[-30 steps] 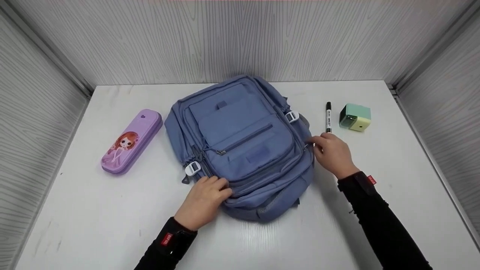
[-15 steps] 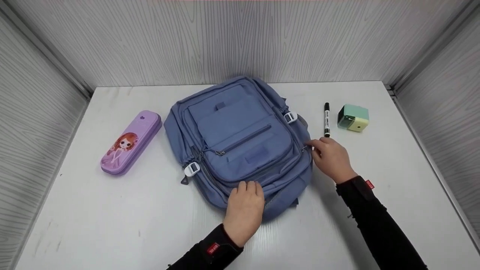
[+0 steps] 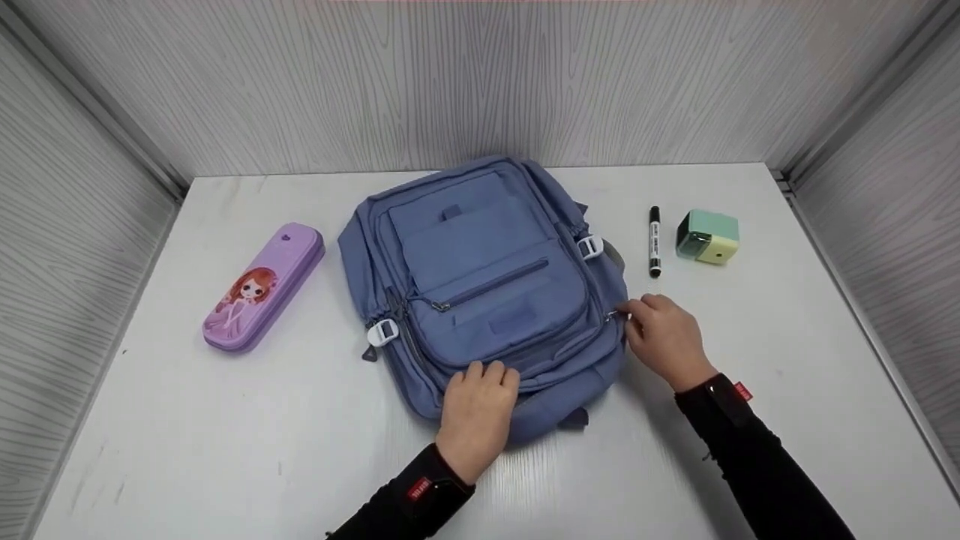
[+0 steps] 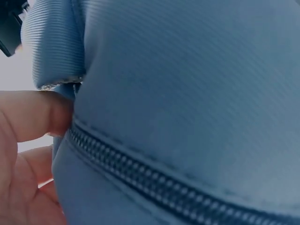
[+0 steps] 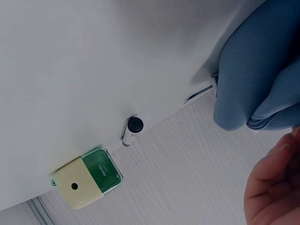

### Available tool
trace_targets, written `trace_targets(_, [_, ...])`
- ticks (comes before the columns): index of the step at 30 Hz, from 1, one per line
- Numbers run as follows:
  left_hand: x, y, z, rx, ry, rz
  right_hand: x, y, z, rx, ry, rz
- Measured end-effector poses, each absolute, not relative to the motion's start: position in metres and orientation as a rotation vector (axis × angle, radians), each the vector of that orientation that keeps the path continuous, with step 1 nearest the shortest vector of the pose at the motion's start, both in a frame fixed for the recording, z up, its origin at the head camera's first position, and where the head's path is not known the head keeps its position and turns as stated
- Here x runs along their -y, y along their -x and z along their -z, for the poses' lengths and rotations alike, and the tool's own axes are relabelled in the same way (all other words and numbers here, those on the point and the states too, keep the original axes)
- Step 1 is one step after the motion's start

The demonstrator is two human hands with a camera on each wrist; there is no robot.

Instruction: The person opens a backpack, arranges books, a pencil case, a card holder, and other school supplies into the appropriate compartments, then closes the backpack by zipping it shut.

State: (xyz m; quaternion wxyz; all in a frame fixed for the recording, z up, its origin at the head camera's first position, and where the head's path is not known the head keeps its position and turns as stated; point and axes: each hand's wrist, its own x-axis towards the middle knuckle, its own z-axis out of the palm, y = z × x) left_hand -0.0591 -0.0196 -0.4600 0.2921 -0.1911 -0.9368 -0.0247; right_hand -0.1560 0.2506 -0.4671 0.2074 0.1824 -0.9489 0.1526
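Fingers of the right hand (image 3: 667,341) appear pinched on a zipper pull (image 3: 613,316) at the backpack (image 3: 487,285) edge, mid-table, while its lower front is pressed by the flat-lying left hand (image 3: 476,409); fabric is best kept taut for pulling.

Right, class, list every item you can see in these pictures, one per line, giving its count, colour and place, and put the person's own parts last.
backpack: one, blue, lying flat mid-table, front up.
zip pull: one, silver, on the backpack's right edge.
pencil case: one, purple with a cartoon girl, left of the backpack.
marker: one, black and white, right of the backpack.
pencil sharpener: one, green and cream, right of the marker.
table: one, white, walled by grey panels.
left hand: one, black sleeve, fingers pressing on the backpack's near edge.
right hand: one, black sleeve, its grip pinching the zip pull.
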Motion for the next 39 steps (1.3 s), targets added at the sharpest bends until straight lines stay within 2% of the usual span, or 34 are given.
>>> trace_targets(10, [0.057,0.067,0.457,2.499,0.506,0.165,-0.238,0.114,0.468,2.61,-0.58,-0.428])
trace_targets(21, [0.085,0.077,0.454,2.584,0.382,0.188,-0.219,0.087,0.466,2.506,-0.86,-0.446])
trace_targets(30, [0.089,0.077,0.458,2.567,0.4,0.175,-0.226,0.096,0.444,2.677,-1.012,-0.663])
trace_targets(39, [0.091,0.076,0.458,2.56,0.418,0.16,-0.227,0.124,0.42,2.819,-0.932,-0.504])
